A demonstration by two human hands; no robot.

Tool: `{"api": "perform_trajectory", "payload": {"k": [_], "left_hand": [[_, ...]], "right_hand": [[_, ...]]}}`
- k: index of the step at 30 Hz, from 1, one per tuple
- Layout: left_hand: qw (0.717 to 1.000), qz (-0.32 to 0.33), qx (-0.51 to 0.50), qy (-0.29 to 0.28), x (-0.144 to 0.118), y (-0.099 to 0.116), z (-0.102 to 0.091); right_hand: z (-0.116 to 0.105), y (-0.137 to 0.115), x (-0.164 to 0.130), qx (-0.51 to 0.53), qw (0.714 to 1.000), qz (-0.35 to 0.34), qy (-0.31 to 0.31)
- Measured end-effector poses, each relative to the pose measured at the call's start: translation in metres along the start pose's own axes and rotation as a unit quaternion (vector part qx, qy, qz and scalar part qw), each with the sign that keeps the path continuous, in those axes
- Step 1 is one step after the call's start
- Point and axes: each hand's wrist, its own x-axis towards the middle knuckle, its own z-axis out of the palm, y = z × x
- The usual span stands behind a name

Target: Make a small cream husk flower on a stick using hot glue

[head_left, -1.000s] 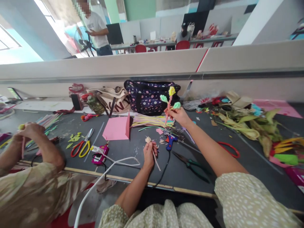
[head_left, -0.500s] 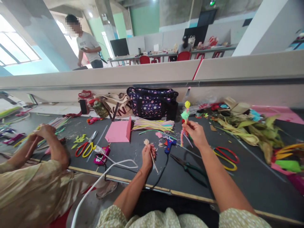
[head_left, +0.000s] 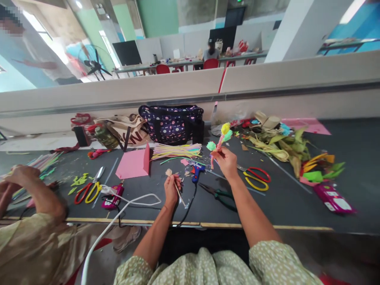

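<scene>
Your right hand grips a pink stem already carrying three blooms. Your left hand pinches a single bud stick, not yet attached.

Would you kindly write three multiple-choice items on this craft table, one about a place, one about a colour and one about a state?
1. Where does the blue glue gun lie?
A. On the table between the two hands
B. Inside the dotted bag
C. On the pink paper

2. What colour are the handles of the scissors just beyond the right hand?
A. Blue and white
B. Red and yellow
C. All black

3. What is the state of the left hand?
A. Flat on the table
B. Open in the air
C. Closed on a thin stick

Answers: 1 A, as the gun rests on the dark table between the hands; 2 B, one loop is red and one yellow; 3 C, the fingers wrap the thin stick.
</scene>
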Motion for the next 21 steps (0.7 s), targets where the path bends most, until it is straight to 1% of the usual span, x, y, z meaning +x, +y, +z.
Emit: {"api": "perform_trajectory", "payload": {"k": [3,5,8,13,17,21], "left_hand": [[1.000,-0.002,0.005,0.006,0.000,0.001,0.001],[1.000,-0.005,0.004,0.005,0.000,0.001,0.001],[1.000,-0.005,0.000,0.004,0.000,0.002,0.002],[1.000,-0.007,0.004,0.007,0.000,0.002,0.002],[1.000,-0.004,0.003,0.004,0.001,0.001,0.001],[1.000,-0.008,-0.002,0.003,0.001,0.001,0.001]], "right_hand": [[0.001,0.002,-0.003,-0.021,0.999,-0.042,-0.019],[0.002,0.002,-0.004,-0.054,0.996,-0.074,-0.022],[0.005,0.001,-0.005,-0.092,0.991,-0.094,-0.023],[0.008,0.005,-0.008,-0.089,0.992,-0.090,-0.025],[0.010,0.011,-0.011,-0.059,0.995,-0.069,-0.037],[0.012,0.012,-0.012,-0.070,0.996,-0.052,-0.034]]}}
